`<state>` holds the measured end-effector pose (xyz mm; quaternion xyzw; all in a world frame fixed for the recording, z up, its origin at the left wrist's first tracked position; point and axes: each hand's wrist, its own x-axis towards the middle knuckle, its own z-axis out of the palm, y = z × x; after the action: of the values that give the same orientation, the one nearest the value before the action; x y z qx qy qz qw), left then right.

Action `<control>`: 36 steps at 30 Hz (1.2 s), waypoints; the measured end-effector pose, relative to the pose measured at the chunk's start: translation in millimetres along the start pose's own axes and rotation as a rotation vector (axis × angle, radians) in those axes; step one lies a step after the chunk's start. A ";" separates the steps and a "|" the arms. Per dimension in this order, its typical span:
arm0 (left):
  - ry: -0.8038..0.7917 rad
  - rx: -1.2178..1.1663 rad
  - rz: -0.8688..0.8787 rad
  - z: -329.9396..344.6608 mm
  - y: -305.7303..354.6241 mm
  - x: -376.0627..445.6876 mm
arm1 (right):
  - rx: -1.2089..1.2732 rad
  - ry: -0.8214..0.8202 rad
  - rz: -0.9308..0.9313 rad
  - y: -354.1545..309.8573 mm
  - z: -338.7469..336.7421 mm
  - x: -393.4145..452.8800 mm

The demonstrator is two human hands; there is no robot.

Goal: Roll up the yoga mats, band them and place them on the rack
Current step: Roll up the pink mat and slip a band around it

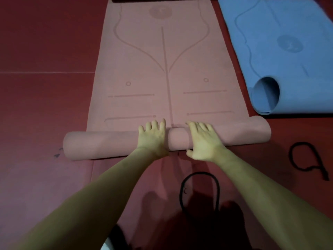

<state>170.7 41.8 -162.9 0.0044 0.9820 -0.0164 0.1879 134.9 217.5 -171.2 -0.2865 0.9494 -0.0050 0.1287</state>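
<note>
While the pink yoga mat [167, 65] is lying lengthwise on the dark red floor [45, 51], its near end is sitting wound into a roll [108, 143] that is stretching across the mat's width and sticking out past both side edges. Both hands are pressing down on top of that roll near its middle. The left hand [153, 137] is lying flat with its fingers straight and slightly spread, the fingertips reaching over the far side of the roll onto the flat part of the mat. The right hand [202, 139] is resting just beside it, fingers extended and a little apart over the top of the roll, with the thumb tucking down against the roll's near side. Neither hand is curling around anything.

To the right, a blue yoga mat [288, 42] is lying on the floor, well apart from the hands, with its near end curling up into a loose open tube. Two black bands are lying on the floor: one black loop [200, 175] is sitting near the person, between the forearms, and another black loop [292, 156] is lying to the right, just below the pink roll's right end. At the far end of the pink mat, a dark edge is showing, too cropped to identify.
</note>
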 end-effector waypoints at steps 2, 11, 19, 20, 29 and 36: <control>0.024 0.048 0.036 4.6 -1.6 -3.6 | -0.058 -0.035 -0.009 -5.4 -0.6 -2.5; 0.091 0.040 0.153 35.2 7.8 -30.8 | -0.165 -0.063 -0.088 -17.5 20.3 -22.8; 0.105 0.102 0.191 37.3 2.6 -31.5 | -0.096 -0.004 -0.125 -14.3 19.9 -30.9; 0.101 0.105 0.200 36.9 3.4 -31.2 | -0.123 0.012 -0.129 -14.0 20.6 -31.0; 0.110 -0.190 0.424 55.0 -9.7 -42.6 | -0.127 0.215 -0.235 -10.1 53.7 -45.2; 0.052 -0.225 0.443 72.4 -7.5 -36.1 | 0.002 0.223 -0.289 -7.3 69.9 -42.6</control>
<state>230.9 31.7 -216.5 0.1988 0.9574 0.1345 0.1608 190.3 239.2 -227.9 -0.4174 0.9067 -0.0561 0.0210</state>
